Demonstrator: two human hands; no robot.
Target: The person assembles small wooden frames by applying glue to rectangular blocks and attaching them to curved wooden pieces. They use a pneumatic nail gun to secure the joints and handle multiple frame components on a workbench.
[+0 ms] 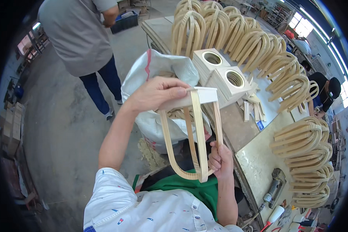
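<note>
A pale wooden frame (pixel 199 135) of curved U-shaped strips joined to a flat square board hangs between my two hands, board end up. My left hand (pixel 158 92) grips the board's edge, thumb on top and fingers running over its far side. Lower down, my right hand (pixel 221 159) is wrapped round one of the curved strips near its bend. Behind the frame stands an open white woven sack (pixel 143 73) with wood offcuts inside. Beside it on the bench are stacked square wooden boards (pixel 230 92) with round holes.
Rows of bent-wood frames (pixel 255 44) line the workbench (pixel 255 158), with more (pixel 301 143) on its right side. A nail gun (pixel 275 187), a white glue bottle (pixel 276 214) and loose wood strips (pixel 253 108) lie there. One person (pixel 81 38) stands at the left; another (pixel 325 91) bends at the far right.
</note>
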